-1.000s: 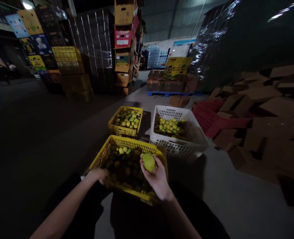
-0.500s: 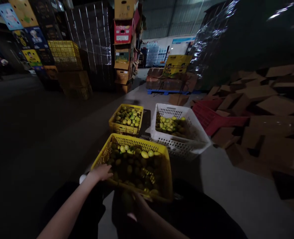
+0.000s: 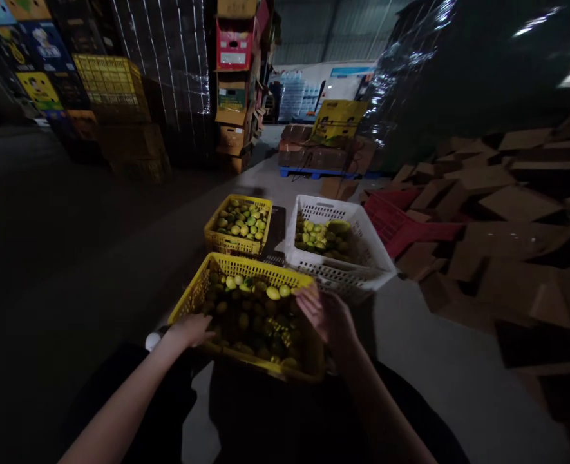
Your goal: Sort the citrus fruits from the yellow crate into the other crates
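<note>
A yellow crate point(image 3: 260, 367) of green and yellow fruit point(image 3: 246, 316) stands close in front of me, much of it in shadow. My left hand point(image 3: 190, 330) lies over its near left edge, fingers apart and holding nothing. Over the crate's right rim is my right hand point(image 3: 321, 312), its fingers extended, with nothing seen in it. Behind stand a smaller yellow crate point(image 3: 234, 243) of fruit at the left and a white crate point(image 3: 376, 274) at the right. The white one holds fruit point(image 3: 316, 235), and a larger greenish blurred shape point(image 3: 339, 227) shows above that fruit.
Flattened cardboard point(image 3: 511, 251) and a red crate point(image 3: 400, 225) lie to the right. Stacked boxes point(image 3: 234, 96), a wrapped pallet load point(image 3: 169, 71) and a yellow crate on cartons point(image 3: 113, 84) stand behind. A blue pallet point(image 3: 313, 173) carries boxes.
My right hand has risen from below the near crate's front edge to its right rim. A blurred greenish shape now shows in the white crate. My left hand stays at the left edge.
</note>
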Tool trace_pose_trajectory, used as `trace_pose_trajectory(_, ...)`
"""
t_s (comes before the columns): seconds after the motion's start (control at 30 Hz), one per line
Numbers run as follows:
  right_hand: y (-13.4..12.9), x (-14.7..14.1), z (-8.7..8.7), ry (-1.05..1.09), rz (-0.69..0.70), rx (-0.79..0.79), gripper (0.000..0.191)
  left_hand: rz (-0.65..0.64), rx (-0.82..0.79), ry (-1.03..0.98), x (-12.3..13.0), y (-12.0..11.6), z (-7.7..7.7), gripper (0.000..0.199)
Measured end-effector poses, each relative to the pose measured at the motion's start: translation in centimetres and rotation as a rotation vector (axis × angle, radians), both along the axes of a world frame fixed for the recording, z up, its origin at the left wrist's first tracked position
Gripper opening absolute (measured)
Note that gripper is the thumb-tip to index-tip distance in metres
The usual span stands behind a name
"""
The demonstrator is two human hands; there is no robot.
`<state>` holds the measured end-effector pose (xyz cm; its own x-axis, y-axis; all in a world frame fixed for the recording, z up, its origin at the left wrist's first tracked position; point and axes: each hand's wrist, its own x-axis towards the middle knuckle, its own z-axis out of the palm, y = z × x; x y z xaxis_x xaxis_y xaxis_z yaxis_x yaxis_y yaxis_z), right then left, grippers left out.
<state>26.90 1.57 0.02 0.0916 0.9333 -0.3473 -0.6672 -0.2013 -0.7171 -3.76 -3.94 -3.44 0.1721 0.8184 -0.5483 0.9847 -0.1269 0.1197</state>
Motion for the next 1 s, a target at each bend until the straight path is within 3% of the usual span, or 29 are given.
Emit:
trace_pose_trajectory(0.1, -2.8, -2.9, -1.7, 0.076, 0.273, -0.273, 0.027, -0.009, -0.009, 0.032, 0.0, -0.1, -0.1, 0.048)
trace_pose_trajectory(0.2, -4.2, -4.8, -1.9, 0.127, 0.4, -0.349, 0.033, -0.013, -0.028, 0.041, -0.1, -0.1, -0.6, 0.044)
trace_pose_trajectory(0.43, -4.1, -3.8, -0.6, 0.13, 0.345, -0.299, 0.029, 0.003, -0.077, 0.107, 0.0, 0.1, -1.7, 0.039)
trace_pose_trajectory(0.63, -4.5, -3.1, -1.1, 0.164, 0.371, -0.304, 0.024, -0.017, -0.118, 0.139, 1.9, 1.9, -2.7, 0.041)
trace_pose_trajectory(0.83, -4.2, -2.1, -0.8, 0.172, 0.305, -0.365, 0.018, -0.086, -0.163, 0.098, 4.4, 7.5, -6.3, 0.037)
trace_pose_trajectory(1.0, -3.6, -1.6, 1.2, 0.18, 0.217, -0.401, 0.023, -0.022, -0.21, 0.254, 2.7, 9.1, -10.7, 0.035)
